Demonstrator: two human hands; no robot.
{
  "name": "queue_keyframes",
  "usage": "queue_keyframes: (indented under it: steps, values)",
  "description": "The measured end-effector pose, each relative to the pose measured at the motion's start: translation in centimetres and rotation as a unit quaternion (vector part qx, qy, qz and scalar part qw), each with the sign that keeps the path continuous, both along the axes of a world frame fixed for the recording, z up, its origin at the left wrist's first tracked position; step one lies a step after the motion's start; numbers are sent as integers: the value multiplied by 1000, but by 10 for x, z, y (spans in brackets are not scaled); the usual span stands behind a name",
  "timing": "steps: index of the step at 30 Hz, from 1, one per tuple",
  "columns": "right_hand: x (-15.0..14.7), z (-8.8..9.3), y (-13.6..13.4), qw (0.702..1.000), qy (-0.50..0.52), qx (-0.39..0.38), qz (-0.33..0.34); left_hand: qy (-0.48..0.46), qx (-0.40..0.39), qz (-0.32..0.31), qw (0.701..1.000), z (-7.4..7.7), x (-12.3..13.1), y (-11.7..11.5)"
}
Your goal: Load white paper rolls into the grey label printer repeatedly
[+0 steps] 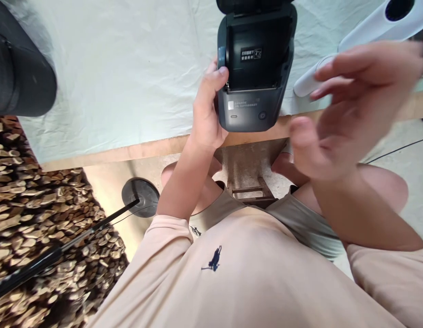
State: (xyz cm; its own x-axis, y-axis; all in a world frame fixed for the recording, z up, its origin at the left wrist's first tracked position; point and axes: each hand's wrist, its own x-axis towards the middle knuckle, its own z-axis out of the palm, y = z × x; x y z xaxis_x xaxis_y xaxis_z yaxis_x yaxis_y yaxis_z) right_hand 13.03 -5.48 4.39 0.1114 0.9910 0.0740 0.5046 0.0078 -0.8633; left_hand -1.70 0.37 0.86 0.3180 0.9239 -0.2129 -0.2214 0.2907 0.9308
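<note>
A dark grey label printer is held over the table's front edge, its lid swung up at the far end. Its inner bay shows a small label with printed characters and no roll inside. Around the printer's left side my left hand is closed, thumb on the rim. To the right, my right hand is raised, blurred by motion, fingers apart and nothing visible in it. Just beyond the right fingers lies a white rounded object, partly hidden by the hand.
A pale cloth covers the table, with a wooden front edge. A black cylindrical bag or case stands at the left; a larger white device is at the right. Below are a stand's round base and stacked firewood.
</note>
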Motion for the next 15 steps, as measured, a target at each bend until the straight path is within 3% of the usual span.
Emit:
queue_keyframes:
  steps: [5, 10, 13, 15]
  values:
    - [-26, -18, 2, 999, 12, -42, 15, 48, 28, -7, 998, -3, -7, -8]
    - [-26, -37, 17, 982, 103, -113, 113, 84, 30, -5, 996, -12, -8, -15]
    - [-27, -37, 23, 967, 176, -90, 161, 106, 54, -9, 993, -12, -4, -21]
    - [-28, -37, 25, 969, 185, -51, 152, 138, 61, -5, 988, -6, 0, -23]
